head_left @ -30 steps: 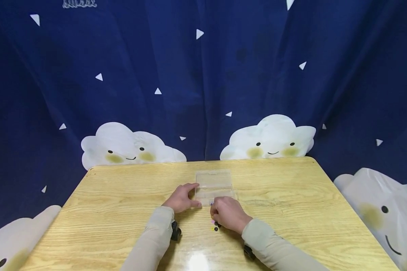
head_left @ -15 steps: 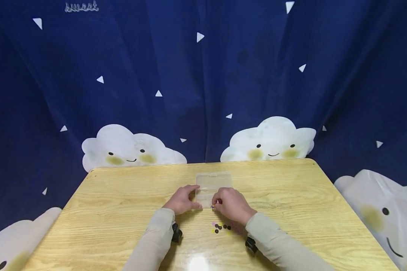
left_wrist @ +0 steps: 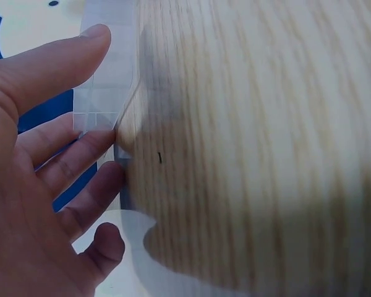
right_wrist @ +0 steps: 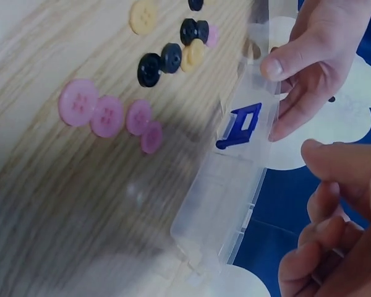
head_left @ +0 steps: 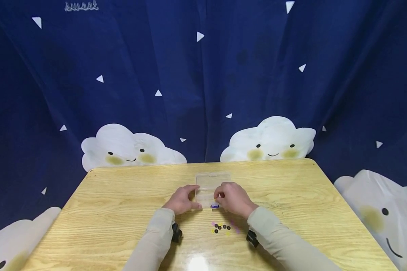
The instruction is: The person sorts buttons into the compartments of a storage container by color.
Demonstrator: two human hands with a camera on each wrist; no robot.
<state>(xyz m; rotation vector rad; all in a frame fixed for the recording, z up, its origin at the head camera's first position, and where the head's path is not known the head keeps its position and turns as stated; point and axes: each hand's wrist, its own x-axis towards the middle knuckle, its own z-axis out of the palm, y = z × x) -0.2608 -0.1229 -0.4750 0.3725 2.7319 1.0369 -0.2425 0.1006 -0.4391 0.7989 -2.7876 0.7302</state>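
Note:
A clear plastic box [head_left: 213, 180] lies with its lid open on the wooden table. It has inner dividers, and a blue mark [right_wrist: 242, 127] shows at its front. My left hand [head_left: 181, 200] holds the box's left end, thumb at the front corner and fingers on the other side. Over the right part of the box is my right hand [head_left: 234, 197], fingers bent and thumb a little apart from them; nothing shows between them. On the near side of the box lie loose buttons: several pink buttons [right_wrist: 78, 102], black buttons [right_wrist: 149, 69] and yellow buttons [right_wrist: 143, 16].
The wooden table [head_left: 122, 210] reaches back to a dark blue curtain [head_left: 176, 56] printed with white clouds and triangles. A bright reflection lies on the tabletop near the front. Both wrists carry a black camera.
My right hand has moved away from the buttons to over the box, so more buttons and the blue mark now show. The left hand has stayed at the box's left end.

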